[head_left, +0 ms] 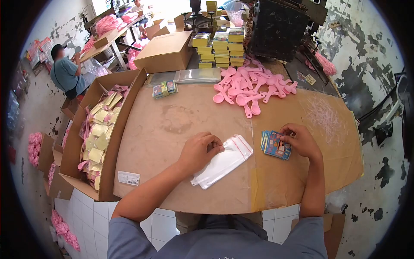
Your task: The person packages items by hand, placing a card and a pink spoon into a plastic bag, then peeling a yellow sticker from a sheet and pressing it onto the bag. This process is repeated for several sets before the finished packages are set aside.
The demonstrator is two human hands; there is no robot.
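My left hand [199, 151] rests over a stack of clear plastic sleeves [226, 166] in front of me. Its thumb and fingers are pinched together at the sleeves' upper left edge. To the right, my right hand [302, 140] grips the top corner of a blue printed card [278, 149], which lies on a small fanned pile of similar cards. Beyond both hands is a heap of pink plastic scoops [248, 86]. A banded bundle of cards [164, 89] lies further left on the cardboard-covered table [172, 125].
An open carton [71, 166] of packed cards and pink pieces stands at left. Behind are a closed box [164, 51], stacked yellow-edged card bundles [221, 45] and a black machine [276, 30]. White strips [324, 118] lie at right. A person [69, 71] sits far left.
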